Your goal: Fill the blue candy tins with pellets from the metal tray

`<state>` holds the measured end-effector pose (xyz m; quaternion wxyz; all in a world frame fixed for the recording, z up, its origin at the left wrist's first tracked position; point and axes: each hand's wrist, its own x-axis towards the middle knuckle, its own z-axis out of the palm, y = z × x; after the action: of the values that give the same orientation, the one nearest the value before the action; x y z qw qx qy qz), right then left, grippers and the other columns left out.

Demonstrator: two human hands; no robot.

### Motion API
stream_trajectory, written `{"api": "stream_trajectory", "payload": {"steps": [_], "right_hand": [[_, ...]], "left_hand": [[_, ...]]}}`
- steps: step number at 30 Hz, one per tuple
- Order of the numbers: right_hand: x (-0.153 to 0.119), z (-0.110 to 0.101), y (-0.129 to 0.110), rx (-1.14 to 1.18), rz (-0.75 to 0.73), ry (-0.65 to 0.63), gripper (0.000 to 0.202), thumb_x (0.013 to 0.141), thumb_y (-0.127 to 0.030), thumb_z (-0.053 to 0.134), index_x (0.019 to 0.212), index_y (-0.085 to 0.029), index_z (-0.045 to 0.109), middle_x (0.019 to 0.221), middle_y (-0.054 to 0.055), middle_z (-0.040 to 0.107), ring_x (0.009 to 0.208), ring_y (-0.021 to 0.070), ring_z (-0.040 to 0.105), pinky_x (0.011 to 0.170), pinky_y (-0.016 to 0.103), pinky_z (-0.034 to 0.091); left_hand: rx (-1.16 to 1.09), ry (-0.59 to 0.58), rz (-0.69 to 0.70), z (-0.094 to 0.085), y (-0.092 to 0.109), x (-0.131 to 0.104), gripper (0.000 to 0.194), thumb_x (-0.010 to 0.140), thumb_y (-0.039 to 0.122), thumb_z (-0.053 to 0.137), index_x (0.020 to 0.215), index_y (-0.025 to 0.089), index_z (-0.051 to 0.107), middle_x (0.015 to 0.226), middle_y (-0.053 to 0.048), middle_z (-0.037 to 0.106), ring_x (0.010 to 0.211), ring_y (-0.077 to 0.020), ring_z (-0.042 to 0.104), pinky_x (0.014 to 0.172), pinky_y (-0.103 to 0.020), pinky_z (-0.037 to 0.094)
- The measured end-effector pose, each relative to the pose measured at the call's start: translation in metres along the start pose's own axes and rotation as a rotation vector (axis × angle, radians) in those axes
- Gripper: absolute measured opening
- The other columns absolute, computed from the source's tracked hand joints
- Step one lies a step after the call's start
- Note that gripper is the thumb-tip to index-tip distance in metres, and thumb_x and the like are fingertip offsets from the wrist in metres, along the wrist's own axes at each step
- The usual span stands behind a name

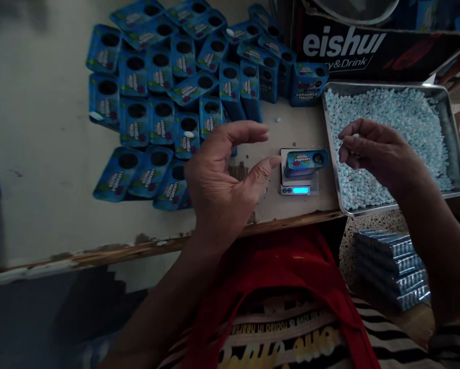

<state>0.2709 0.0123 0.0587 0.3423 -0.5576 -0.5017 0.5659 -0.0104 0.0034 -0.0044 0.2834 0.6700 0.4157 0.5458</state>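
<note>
My left hand (pixel 224 177) hovers above the table's front edge, thumb and fingers spread in a C shape with nothing between them. To its right, a small digital scale (pixel 290 181) with a lit blue display bears a blue candy box (pixel 306 160) marked "Caramelo Macizo", its round hole showing pale pieces inside. Over the left part of a metal tray (pixel 342 206) is my right hand (pixel 372 148), its fingertips pinched together. Whatever they hold is too small to make out. Small pale blue and white candies (pixel 410 123) fill the tray.
Many similar blue boxes (pixel 133 123) crowd the table left of the scale, a few loose candies (pixel 189 135) lying on them. One box (pixel 309 84) stands near a black carton (pixel 345 48) behind the tray. Wrapped packs (pixel 393 266) are stacked below on the right.
</note>
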Motion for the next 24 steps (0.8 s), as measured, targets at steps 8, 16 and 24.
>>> {"api": "stream_trajectory", "payload": {"steps": [8,16,24], "right_hand": [[0.005,0.011,-0.004,-0.325,-0.145,-0.005,0.019,0.095,-0.035,0.087,0.1,-0.019,0.078,0.076,0.001,0.069,0.068,0.0129,0.06,0.06,0.027,0.047],[0.013,0.015,-0.004,-0.503,-0.159,-0.039,0.017,0.091,-0.031,0.082,0.1,-0.018,0.088,0.071,0.0,0.07,0.07,0.0147,0.062,0.065,0.03,0.044],[0.014,-0.008,0.0,-0.148,0.004,0.002,0.025,0.08,-0.041,0.092,0.094,-0.021,0.086,0.069,0.0,0.069,0.06,0.0111,0.05,0.055,0.028,0.038]], "left_hand": [[0.09,-0.101,0.025,0.0,-0.001,0.001,0.056,0.093,0.018,0.09,0.142,0.021,0.064,0.135,-0.008,0.075,0.129,-0.0243,0.075,0.117,-0.045,0.061],[0.244,-0.273,-0.075,0.023,-0.011,-0.004,0.062,0.09,0.026,0.092,0.144,0.027,0.063,0.14,-0.009,0.073,0.132,-0.032,0.071,0.115,-0.048,0.06],[0.323,-0.513,-0.04,0.077,-0.017,0.009,0.058,0.087,0.027,0.093,0.14,0.021,0.069,0.139,-0.012,0.075,0.133,-0.0353,0.068,0.117,-0.053,0.055]]}}
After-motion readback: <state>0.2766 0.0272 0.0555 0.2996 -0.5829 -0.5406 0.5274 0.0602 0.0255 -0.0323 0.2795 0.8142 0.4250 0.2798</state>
